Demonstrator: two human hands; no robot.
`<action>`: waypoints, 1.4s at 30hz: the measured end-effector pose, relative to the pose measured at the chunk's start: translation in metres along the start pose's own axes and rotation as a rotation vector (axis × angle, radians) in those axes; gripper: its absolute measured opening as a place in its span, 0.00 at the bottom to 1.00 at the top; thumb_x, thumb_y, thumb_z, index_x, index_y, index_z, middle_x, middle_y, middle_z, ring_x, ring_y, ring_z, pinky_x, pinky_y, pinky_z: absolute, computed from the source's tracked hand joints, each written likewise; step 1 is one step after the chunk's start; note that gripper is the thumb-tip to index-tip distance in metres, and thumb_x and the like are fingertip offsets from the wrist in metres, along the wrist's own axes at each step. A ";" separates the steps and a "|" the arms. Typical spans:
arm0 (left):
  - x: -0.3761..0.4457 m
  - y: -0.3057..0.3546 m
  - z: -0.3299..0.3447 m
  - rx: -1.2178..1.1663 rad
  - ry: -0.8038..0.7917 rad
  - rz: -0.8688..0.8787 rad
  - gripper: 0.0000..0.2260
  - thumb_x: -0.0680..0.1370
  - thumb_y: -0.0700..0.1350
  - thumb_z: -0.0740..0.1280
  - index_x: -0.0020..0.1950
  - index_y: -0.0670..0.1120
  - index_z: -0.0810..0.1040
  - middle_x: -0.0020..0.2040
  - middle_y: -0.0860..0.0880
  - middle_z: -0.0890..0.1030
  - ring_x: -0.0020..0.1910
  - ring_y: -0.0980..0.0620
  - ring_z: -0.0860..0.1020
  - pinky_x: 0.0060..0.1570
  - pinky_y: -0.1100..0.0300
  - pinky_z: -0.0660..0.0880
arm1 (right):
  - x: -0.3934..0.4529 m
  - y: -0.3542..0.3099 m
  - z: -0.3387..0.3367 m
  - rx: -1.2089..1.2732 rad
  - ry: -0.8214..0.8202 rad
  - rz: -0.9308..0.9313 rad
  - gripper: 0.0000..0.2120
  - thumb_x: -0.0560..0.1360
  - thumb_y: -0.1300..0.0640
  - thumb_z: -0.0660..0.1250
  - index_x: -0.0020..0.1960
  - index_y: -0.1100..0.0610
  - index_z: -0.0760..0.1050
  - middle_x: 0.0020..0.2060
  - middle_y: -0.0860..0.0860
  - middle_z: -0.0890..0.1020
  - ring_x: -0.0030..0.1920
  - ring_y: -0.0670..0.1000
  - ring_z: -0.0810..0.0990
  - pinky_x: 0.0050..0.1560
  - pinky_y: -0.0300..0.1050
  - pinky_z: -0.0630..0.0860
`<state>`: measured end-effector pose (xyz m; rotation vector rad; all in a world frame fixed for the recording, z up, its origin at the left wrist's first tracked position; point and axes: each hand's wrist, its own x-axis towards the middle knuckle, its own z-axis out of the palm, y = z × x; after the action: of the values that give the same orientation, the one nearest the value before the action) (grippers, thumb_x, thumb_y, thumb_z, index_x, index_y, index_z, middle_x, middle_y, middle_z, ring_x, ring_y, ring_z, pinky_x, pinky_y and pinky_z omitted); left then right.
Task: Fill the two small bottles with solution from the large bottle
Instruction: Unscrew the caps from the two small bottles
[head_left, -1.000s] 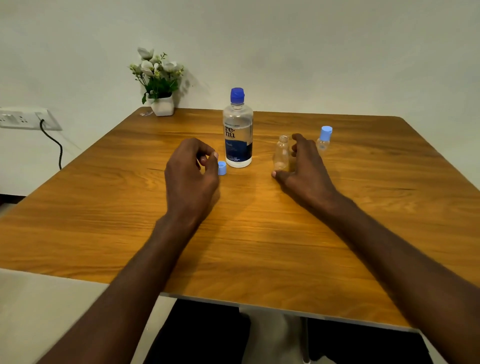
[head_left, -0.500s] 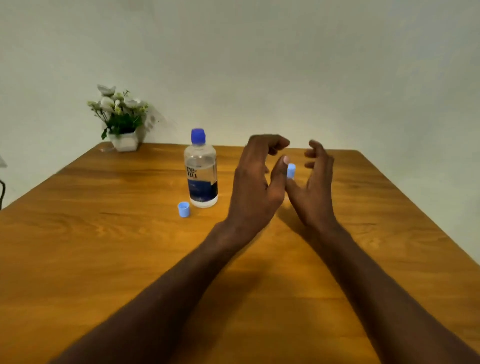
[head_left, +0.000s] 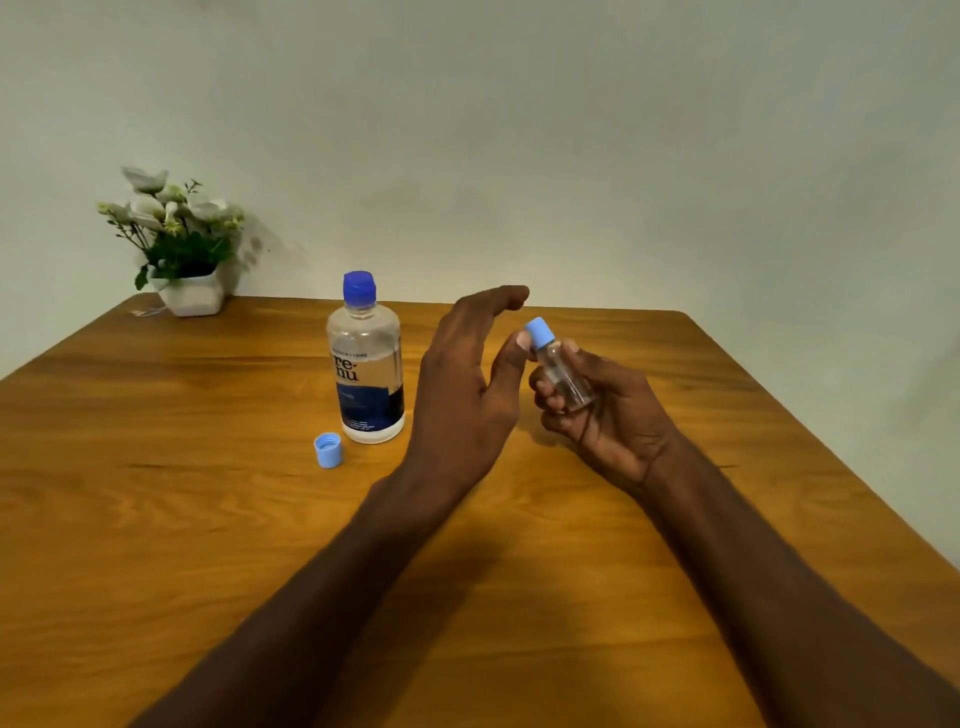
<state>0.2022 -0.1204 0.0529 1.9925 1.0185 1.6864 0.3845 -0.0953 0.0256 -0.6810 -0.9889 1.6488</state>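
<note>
Since half a second earlier, a small clear plastic bottle (head_left: 563, 379) with a light-blue cap (head_left: 538, 331) has been lifted in the right hand (head_left: 602, 415), gripped round its body; the left hand (head_left: 467, 395) is open, thumb at the cap. Uncapping seems in hand; twisting comes next. One large capped solution bottle (head_left: 366, 364) and one loose blue cap (head_left: 328, 450) are counted on the wooden table (head_left: 156, 519); the second small bottle is perhaps hidden.

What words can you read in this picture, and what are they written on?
"re-nu": in big letters on the label of the large bottle standing on the table.
A thin line of print above it on the same label: too small to read.
Print on the dark blue lower part of the label: too blurred to read.
The small bottle and loose cap show no words.
</note>
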 end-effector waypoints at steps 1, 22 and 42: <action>0.001 0.001 -0.003 -0.043 -0.024 -0.027 0.15 0.86 0.44 0.65 0.73 0.46 0.76 0.69 0.53 0.79 0.69 0.59 0.76 0.65 0.57 0.77 | 0.000 0.000 0.001 0.062 -0.055 0.025 0.19 0.80 0.49 0.69 0.65 0.61 0.79 0.41 0.55 0.79 0.35 0.47 0.74 0.33 0.39 0.70; 0.008 0.005 -0.010 -0.666 0.010 -0.338 0.11 0.80 0.34 0.71 0.58 0.47 0.84 0.53 0.48 0.89 0.57 0.50 0.87 0.56 0.62 0.81 | -0.009 -0.003 0.024 0.104 -0.285 0.113 0.18 0.81 0.47 0.65 0.65 0.54 0.82 0.30 0.47 0.71 0.25 0.41 0.62 0.24 0.33 0.64; 0.008 0.005 -0.008 -0.586 -0.013 -0.297 0.19 0.80 0.32 0.70 0.70 0.41 0.78 0.59 0.44 0.87 0.60 0.53 0.85 0.57 0.62 0.80 | -0.008 -0.001 0.024 -0.051 -0.219 -0.027 0.22 0.80 0.46 0.67 0.70 0.56 0.76 0.35 0.49 0.71 0.28 0.43 0.67 0.27 0.36 0.64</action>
<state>0.1960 -0.1197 0.0637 1.4002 0.6659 1.5709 0.3675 -0.1094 0.0386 -0.5260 -1.1946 1.7050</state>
